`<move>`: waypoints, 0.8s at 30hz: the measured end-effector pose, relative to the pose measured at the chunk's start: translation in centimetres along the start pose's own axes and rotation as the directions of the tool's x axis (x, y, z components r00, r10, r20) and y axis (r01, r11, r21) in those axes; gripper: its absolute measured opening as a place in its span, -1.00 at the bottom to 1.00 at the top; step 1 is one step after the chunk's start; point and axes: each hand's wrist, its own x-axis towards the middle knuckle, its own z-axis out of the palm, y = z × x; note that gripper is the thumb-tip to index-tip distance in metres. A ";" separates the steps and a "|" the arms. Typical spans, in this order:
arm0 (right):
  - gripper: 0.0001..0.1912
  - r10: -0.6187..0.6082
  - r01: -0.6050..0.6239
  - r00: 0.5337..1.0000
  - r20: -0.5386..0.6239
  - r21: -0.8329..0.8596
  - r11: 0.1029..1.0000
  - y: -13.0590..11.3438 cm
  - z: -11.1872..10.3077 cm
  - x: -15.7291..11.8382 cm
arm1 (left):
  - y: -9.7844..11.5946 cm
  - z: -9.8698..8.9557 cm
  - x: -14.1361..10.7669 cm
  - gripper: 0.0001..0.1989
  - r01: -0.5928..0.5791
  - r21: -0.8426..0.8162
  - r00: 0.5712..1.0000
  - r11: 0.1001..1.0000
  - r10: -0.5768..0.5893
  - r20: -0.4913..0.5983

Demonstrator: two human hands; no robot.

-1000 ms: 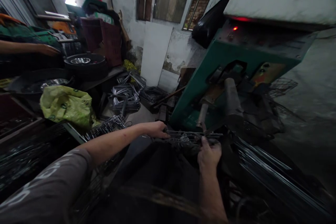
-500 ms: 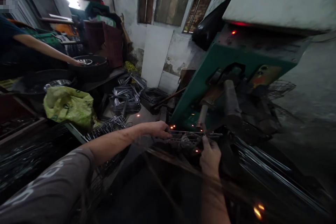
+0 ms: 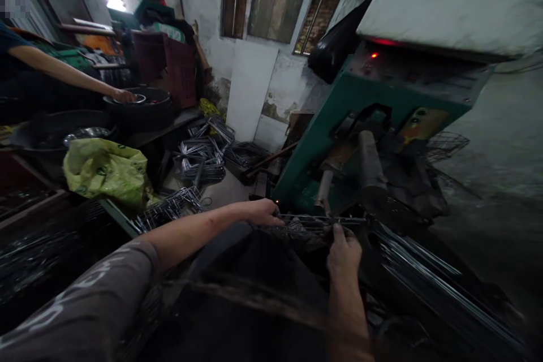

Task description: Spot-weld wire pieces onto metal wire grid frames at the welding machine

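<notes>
A thin metal wire frame (image 3: pixel 305 219) lies across the front of a green machine (image 3: pixel 316 124), below its metal rod (image 3: pixel 324 188). My left hand (image 3: pixel 263 212) is closed on the frame's left end, fingers pointing right. Near the right end, my right hand (image 3: pixel 344 250) pinches the frame between thumb and fingers. The rod's lower tip comes down close to the wire, just left of my right hand; whether they touch I cannot tell. Dark parts beneath the frame are hard to make out.
Bent wire frames (image 3: pixel 201 158) are heaped on the floor to the left, near a yellow-green sack (image 3: pixel 106 172). Long metal rods (image 3: pixel 419 260) lie at the right. Another person's hand (image 3: pixel 123 95) reaches to a bowl on a black tub (image 3: pixel 146 108).
The sparks around the machine have mostly died away, leaving one small glow by my left hand. Both hands and the wire frame have shifted slightly right.
</notes>
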 end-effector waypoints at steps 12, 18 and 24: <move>-0.49 0.053 -0.052 0.998 -0.042 0.027 0.998 -1.8 0.7 -0.5 | -0.3 0.3 1.2 -0.59 0.008 -0.010 1.000 1.000 -0.008 0.017; -0.46 0.042 -0.040 0.997 -0.064 0.035 0.999 -2.6 1.3 -0.9 | -0.2 0.4 1.5 -0.61 0.012 0.022 1.000 1.000 -0.013 0.016; -0.54 0.054 -0.003 0.990 0.127 -0.371 0.929 -1.8 -7.6 -6.4 | 0.8 -0.3 0.6 -0.62 -0.008 0.041 1.000 0.999 0.008 0.015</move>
